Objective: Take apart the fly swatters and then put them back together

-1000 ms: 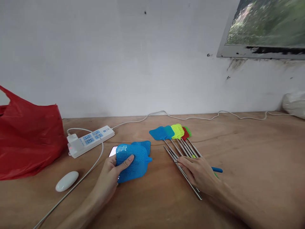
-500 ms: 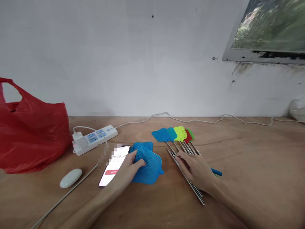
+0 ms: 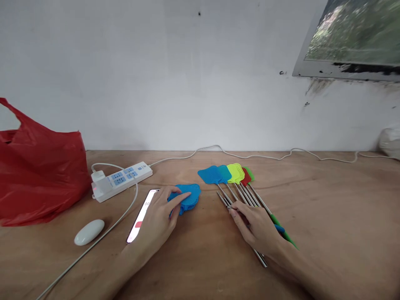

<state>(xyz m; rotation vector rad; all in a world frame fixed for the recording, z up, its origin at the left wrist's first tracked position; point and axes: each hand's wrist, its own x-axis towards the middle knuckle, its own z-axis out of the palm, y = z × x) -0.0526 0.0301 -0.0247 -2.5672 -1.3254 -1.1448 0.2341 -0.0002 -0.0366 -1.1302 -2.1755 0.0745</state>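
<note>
My left hand (image 3: 158, 218) is closed on a small stack of loose blue mesh swatter heads (image 3: 188, 196) on the wooden table (image 3: 328, 208), and it partly covers them. Just left of that hand a lit phone (image 3: 139, 218) lies on the table. My right hand (image 3: 258, 227) rests on a bundle of metal rods (image 3: 233, 198), with thumb and forefinger pinched on one rod. The rods belong to a fanned row of fly swatters with blue (image 3: 211, 175), yellow-green (image 3: 235, 171), red and green heads.
A red plastic bag (image 3: 37, 175) stands at the left. A white power strip (image 3: 120, 179) with its cable lies behind the phone, and a white oval object (image 3: 89, 231) sits near the front left. A white cord runs along the wall, and a white bag (image 3: 389, 141) is at the far right.
My left hand has pulled the blue heads back off the phone, so less of them shows. My right hand has slid slightly along the rods and pinched one.
</note>
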